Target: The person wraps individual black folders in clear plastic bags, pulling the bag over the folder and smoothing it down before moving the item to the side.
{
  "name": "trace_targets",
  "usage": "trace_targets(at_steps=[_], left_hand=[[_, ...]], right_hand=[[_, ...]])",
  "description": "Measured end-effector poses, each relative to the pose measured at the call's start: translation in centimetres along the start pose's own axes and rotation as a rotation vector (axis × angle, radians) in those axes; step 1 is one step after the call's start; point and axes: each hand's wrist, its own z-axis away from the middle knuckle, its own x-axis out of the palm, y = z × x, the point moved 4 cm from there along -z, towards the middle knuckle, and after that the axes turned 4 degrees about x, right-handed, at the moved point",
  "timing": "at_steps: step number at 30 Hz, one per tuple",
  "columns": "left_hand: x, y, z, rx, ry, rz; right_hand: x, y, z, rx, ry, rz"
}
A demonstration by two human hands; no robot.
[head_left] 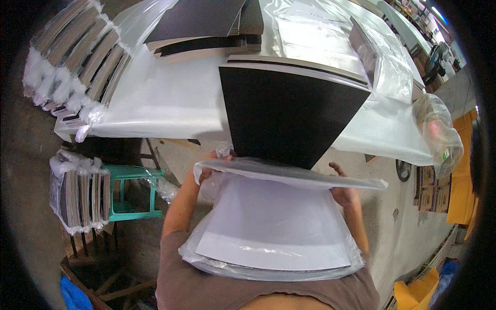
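Head view, left hand (207, 168): clamped on the far-left corner of a clear plastic bag (281, 174).
Right hand (345, 194): beside the bag's far-right side; cannot tell whether it grips.
White sheet (274, 222): inside the bag, near the torso.
Black boards (292, 111): just beyond.

A brown-grey, round-necked cloth shirt (212, 290) with short sleeves (174, 242) — forearms (182, 213), left hand (211, 156) and right hand (345, 195) all bare.

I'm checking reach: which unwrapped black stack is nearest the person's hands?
The central black stack, just beyond the left hand and right hand; the other unwrapped black stack lies farther back on the table.
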Motion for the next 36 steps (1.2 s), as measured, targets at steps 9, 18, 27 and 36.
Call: trace_targets(at_steps=[9, 18, 27, 36], left_hand=[[2.0, 0.2, 1.5, 0.193, -0.103, 0.12], [2.2, -3.3, 0.1, -0.089, 0.184, 0.463], [1.9, -3.4, 0.9, 0.015, 0.189, 0.325], [1.8, -8.5, -3.2, 0.263, 0.383, 0.23]], right_hand=[[4.6, -3.7, 3.0, -0.024, -0.575, 0.801], [2.5, -1.2, -0.1, 0.079, -0.102, 0.717], [2.7, 0.2, 0.1, 0.155, -0.262, 0.155], [-4.9, 6.8, -8.4, 0.018, 0.145, 0.626]])
